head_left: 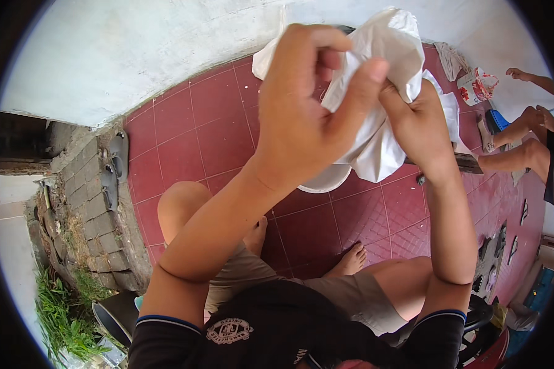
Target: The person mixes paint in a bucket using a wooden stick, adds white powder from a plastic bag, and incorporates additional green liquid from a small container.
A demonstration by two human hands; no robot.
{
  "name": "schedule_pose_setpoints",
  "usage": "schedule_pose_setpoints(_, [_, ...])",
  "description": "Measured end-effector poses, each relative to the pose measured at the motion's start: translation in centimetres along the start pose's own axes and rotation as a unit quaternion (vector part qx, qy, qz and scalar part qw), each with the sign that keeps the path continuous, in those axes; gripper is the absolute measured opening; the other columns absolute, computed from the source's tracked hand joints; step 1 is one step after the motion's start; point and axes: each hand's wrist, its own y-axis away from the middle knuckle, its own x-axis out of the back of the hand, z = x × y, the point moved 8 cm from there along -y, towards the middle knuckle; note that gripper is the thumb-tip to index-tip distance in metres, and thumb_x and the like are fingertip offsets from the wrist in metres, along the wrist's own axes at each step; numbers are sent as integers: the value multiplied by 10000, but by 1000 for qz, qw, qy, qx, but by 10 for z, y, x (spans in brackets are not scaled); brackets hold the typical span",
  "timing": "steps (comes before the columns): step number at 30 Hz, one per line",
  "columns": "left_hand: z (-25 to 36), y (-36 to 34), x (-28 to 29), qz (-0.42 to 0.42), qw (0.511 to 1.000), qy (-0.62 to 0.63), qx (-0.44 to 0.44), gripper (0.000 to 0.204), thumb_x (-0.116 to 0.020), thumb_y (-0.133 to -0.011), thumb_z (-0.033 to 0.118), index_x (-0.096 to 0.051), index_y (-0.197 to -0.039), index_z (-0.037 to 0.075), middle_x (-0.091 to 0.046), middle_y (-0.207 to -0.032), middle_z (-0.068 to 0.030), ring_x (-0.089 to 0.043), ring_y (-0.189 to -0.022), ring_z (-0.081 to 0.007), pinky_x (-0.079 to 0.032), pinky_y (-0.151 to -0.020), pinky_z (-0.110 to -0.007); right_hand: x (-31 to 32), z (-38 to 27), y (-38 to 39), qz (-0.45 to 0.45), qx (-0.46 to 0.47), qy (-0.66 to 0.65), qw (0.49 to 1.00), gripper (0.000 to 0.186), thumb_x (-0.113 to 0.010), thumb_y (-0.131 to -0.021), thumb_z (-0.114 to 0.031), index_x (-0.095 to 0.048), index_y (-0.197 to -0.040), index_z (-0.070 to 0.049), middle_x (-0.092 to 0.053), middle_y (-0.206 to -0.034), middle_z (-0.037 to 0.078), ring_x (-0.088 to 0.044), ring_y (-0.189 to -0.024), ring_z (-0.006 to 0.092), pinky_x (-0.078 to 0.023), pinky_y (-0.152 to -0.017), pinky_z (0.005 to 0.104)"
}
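A crumpled white sheet point(381, 147), thin and slightly shiny, hangs in front of me above the floor; whether it is plastic or cloth I cannot tell. My right hand point(420, 126) closes round a gathered part of it, so a puffed bunch stands up above the fist. My left hand point(305, 107) is raised just left of that bunch. Its fingers are half curled and its thumb is stretched toward the right hand, with a gap between thumb and fingertips. Below the sheet shows the rim of a white round container point(327, 182), mostly hidden.
Red floor tiles point(209, 117) run up to a pale wall point(148, 49). At right, another person's legs point(517, 147) are near a red-and-white bucket point(476, 86). Sandals point(109, 184) lie along the left edge beside grey paving. A wooden board point(468, 163) sits right of the sheet.
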Motion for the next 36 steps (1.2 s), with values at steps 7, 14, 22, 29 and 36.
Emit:
schedule_pose_setpoints(7, [-94, 88, -38, -2, 939, 268, 214, 767, -713, -903, 517, -453, -1385, -20, -608, -1258, -142, -573, -1164, -191, -434, -1011, -331, 6, -20, 20, -11, -28, -90, 996, 277, -618, -1013, -242, -692, -1074, 18, -706, -850, 24, -613, -791, 82, -491, -717, 274])
schedule_pose_setpoints(14, [-77, 100, -50, -89, 945, 245, 199, 437, -528, -1053, 374, -580, -1250, -12, -662, -1028, -25, -583, -932, -76, -478, -830, -256, -15, -14, 19, -111, -23, -31, 993, 486, -632, -970, -309, -576, -1205, 112, -597, -1154, 285, -616, -1066, 417, -485, -957, 413])
schedule_pose_setpoints(22, [-79, 101, -31, 48, 924, 303, 227, 372, -389, -1108, 283, -536, -1330, 24, -622, -1232, -69, -583, -1102, -124, -463, -949, -299, 28, -55, 21, -70, 121, 171, 975, 423, -608, -992, -243, -580, -1316, 27, -599, -1269, 167, -585, -1163, 272, -435, -1014, 332])
schedule_pose_setpoints(29, [-84, 69, 10, 148, 895, 351, 234, 472, -442, -1083, 386, -548, -1338, 4, -646, -1238, -89, -597, -1149, -164, -458, -1006, -316, 233, 33, 39, 123, -73, 212, 967, 518, -688, -928, -387, -620, -1295, -27, -658, -1173, 78, -642, -1023, 152, -487, -881, 276])
schedule_pose_setpoints(36, [-98, 48, 70, 241, 910, 247, 231, 586, -344, -1080, 417, -309, -1484, -5, -486, -1405, -259, -568, -1201, -485, -452, -1061, -591, 185, 179, 100, -283, -74, 207, 934, 751, -775, -855, -304, -442, -1483, -61, -633, -1112, 99, -657, -971, 164, -555, -793, 283])
